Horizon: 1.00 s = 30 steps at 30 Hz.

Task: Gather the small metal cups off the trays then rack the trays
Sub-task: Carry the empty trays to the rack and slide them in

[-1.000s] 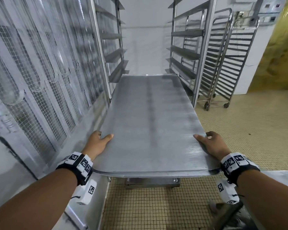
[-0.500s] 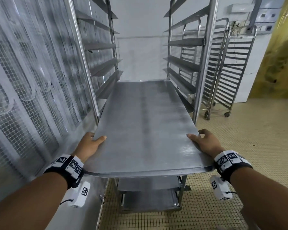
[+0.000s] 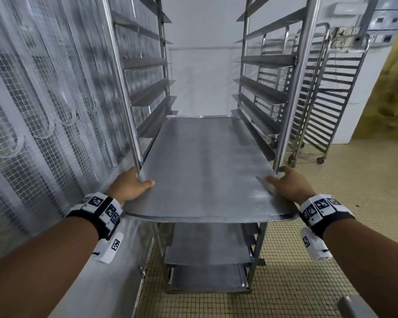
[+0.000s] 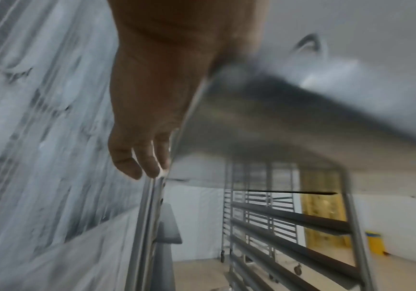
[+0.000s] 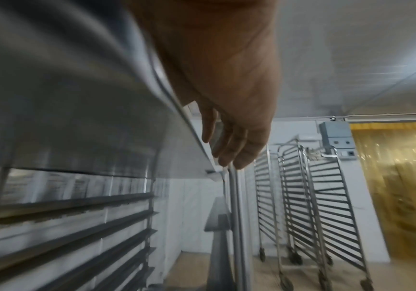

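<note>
A large flat metal tray [image 3: 205,161] lies level between the uprights of a tall steel rack [image 3: 301,65], its far end deep on the side rails. My left hand [image 3: 133,184] grips its near left edge, thumb on top, close to the left upright [image 3: 122,88]. My right hand [image 3: 285,182] grips the near right edge the same way, beside the right upright. In the left wrist view the left hand [image 4: 152,98] lies along the tray's rim [image 4: 276,118]; in the right wrist view the right hand [image 5: 226,78] flanks the tray [image 5: 64,98]. No metal cups are in view.
Other trays [image 3: 207,244] sit on lower rails of the same rack. Empty wheeled racks [image 3: 326,99] stand at the right rear. A wire-mesh wall behind clear plastic [image 3: 44,99] runs close along the left. A yellow strip curtain [image 3: 388,88] hangs far right over the tiled floor [image 3: 331,191].
The tray has slid forward into the rack, and both hands have advanced with it up to the front uprights.
</note>
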Each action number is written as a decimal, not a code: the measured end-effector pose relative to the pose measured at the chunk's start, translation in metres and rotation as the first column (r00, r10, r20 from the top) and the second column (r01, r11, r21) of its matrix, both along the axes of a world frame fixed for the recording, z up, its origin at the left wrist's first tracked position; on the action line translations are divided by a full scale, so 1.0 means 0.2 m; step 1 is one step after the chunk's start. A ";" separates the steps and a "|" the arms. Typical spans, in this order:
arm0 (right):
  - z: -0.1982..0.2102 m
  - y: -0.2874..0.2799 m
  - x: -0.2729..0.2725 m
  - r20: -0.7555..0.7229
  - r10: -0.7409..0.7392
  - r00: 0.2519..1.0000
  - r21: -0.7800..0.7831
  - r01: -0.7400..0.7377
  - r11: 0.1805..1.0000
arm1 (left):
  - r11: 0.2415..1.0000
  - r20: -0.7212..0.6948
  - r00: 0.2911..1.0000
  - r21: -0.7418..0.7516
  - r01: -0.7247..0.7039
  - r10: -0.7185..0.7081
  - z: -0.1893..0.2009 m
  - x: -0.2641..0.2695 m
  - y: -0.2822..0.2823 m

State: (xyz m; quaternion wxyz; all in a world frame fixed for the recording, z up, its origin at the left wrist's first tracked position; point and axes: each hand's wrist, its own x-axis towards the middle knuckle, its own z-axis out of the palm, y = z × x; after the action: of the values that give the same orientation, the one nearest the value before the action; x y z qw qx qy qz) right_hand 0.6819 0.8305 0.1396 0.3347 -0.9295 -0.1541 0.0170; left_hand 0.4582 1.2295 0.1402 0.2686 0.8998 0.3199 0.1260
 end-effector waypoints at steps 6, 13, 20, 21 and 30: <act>0.16 0.08 -0.35 0.176 0.271 0.947 -0.143 -0.247 0.958 | 0.899 -0.188 0.938 0.283 0.335 -0.291 0.13 -0.10 -0.29; -0.06 0.26 -0.73 0.214 0.512 0.832 -0.386 -0.409 0.827 | 0.792 -0.346 0.856 0.353 0.498 -0.384 0.01 -0.17 -0.67; -0.22 0.14 -0.79 0.431 0.448 0.783 -0.437 -0.253 0.863 | 0.694 -0.241 0.912 0.593 0.408 -0.331 -0.14 -0.33 -0.73; -0.23 0.13 -0.78 0.444 0.435 0.784 -0.437 -0.234 0.869 | 0.686 -0.225 0.916 0.609 0.398 -0.332 -0.15 -0.34 -0.72; -0.25 0.16 -0.78 0.509 0.385 0.770 -0.391 -0.192 0.900 | 0.761 -0.133 0.936 0.551 0.343 -0.325 -0.16 -0.31 -0.70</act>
State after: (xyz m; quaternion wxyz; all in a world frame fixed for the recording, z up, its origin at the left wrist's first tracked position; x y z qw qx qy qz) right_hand 0.5264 0.8622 0.0895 0.1121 -0.8963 -0.3858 -0.1876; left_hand 0.3955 1.0893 0.1089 0.0030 0.9826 0.1066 0.1521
